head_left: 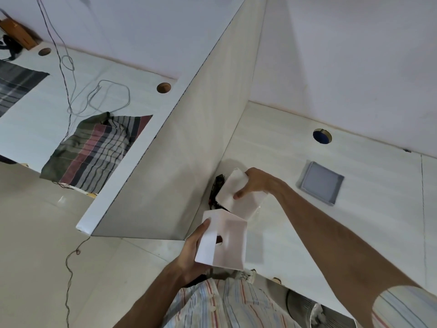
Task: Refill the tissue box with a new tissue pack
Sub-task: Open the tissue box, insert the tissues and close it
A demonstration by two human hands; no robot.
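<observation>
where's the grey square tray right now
In the head view the grey square tray lies flat on the white desk, right of the right hand holding the tissue pack, and below the round cable hole.

pale desk [354,166], white partition [189,138]

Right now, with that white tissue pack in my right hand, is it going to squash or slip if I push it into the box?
The tissue pack will probably give a little: its corners look rounded and soft under the right hand. It seems light, since one hand carries it in the air. Its wrapper looks smooth, so it may slide easily into the box held by the left hand.
</observation>
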